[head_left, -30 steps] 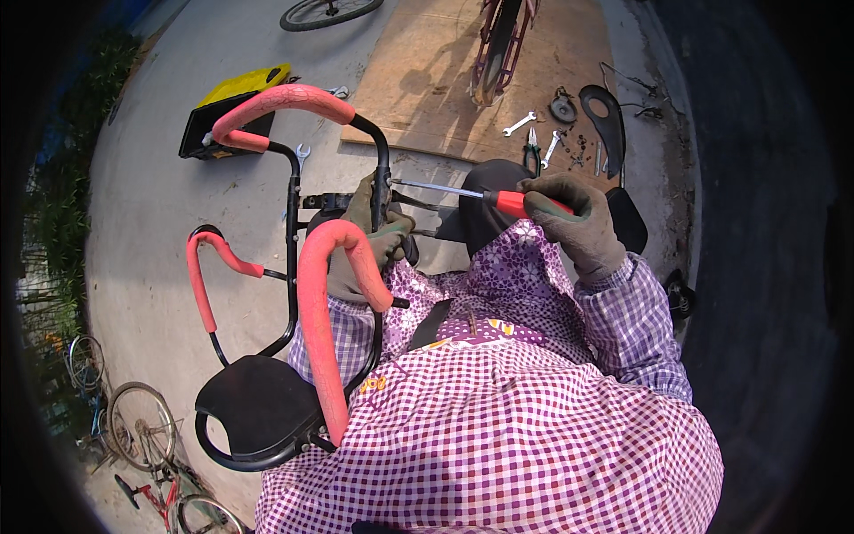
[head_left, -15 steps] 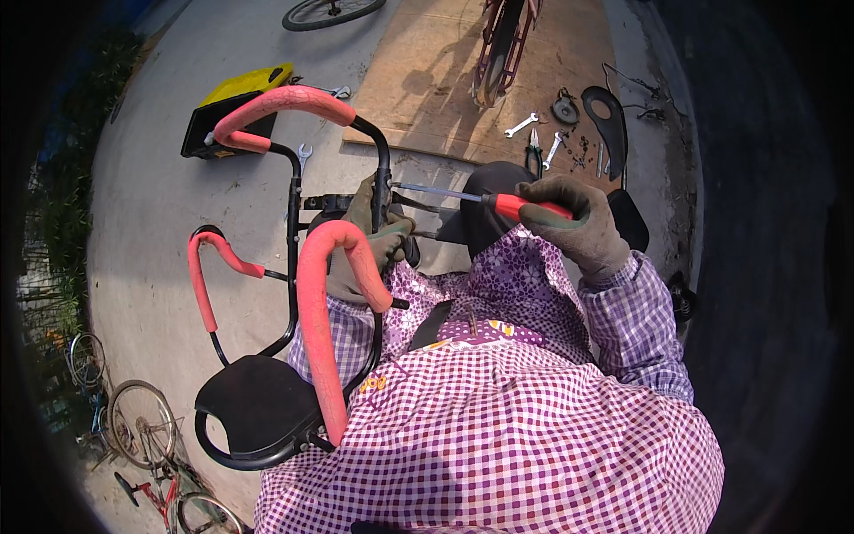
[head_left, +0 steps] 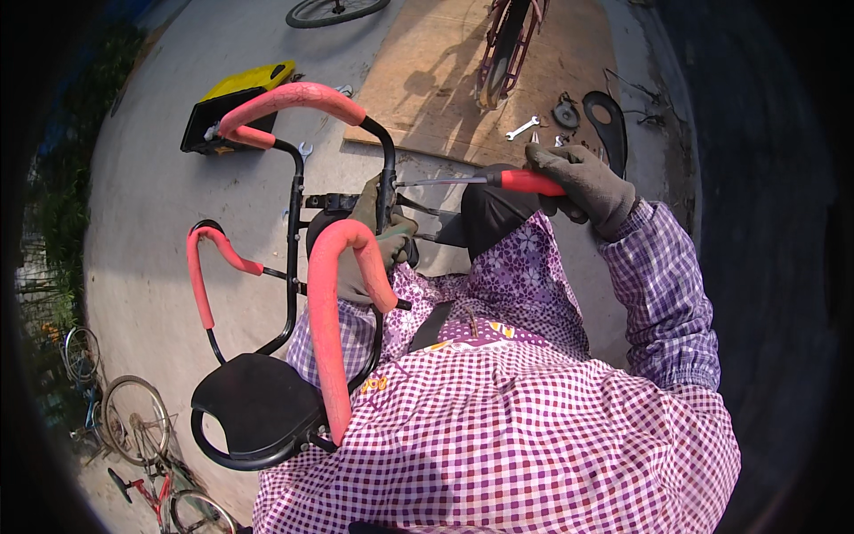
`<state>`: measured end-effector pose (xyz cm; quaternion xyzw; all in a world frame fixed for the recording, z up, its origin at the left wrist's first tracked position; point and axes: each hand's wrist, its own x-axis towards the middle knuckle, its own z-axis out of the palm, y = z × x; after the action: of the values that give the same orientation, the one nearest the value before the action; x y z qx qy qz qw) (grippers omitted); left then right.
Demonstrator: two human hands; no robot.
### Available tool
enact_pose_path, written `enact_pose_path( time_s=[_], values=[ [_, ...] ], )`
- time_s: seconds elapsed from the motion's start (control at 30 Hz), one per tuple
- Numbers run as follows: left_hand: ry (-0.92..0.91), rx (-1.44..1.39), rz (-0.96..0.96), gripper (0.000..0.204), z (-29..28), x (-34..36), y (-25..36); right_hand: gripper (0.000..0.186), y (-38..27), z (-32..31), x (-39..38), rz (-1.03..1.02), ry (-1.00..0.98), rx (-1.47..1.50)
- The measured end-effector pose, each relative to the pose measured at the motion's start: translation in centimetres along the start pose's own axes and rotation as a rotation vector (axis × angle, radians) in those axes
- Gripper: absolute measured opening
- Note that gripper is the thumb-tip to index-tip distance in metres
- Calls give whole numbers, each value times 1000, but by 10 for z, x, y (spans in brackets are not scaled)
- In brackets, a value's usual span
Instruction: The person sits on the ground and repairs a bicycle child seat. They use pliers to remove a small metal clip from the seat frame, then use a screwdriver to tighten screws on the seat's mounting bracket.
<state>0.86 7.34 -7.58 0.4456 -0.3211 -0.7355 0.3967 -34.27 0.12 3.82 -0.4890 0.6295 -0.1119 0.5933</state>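
The gloved right hand (head_left: 585,185) is gripping a red-handled screwdriver (head_left: 525,182), its tip (head_left: 403,184) resting against the side tube (head_left: 390,162) of a pink-padded seat frame (head_left: 294,233). The left hand (head_left: 392,242) is clasping that tube; were its hold loosening, the frame could be twisting and the tip slipping off

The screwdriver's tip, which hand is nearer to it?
Left. The left hand is at the black tube, close by the tip; the right hand holds the red handle at the far end.
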Motion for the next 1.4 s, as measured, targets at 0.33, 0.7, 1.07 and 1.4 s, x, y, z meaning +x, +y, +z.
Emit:
enact_pose_path(
  time_s=[0.33, 0.7, 1.07, 1.4],
  values=[
    [-37, -66, -10, 30, -11, 8, -6, 34, 14, 14, -4, -618, 224, -183],
    [-110, -191, -46, 27, -11, 31, -14, 51, 8, 22, -9, -178, 221, 102],
    [-108, -97, -55, 29, -19, 42, -19, 39, 22, 46, -9, -530, 472, 294],
    [-34, -35, -103, 35, -13, 40, -14, 35, 25, 39, -24, -449, 414, 206]
  ],
)
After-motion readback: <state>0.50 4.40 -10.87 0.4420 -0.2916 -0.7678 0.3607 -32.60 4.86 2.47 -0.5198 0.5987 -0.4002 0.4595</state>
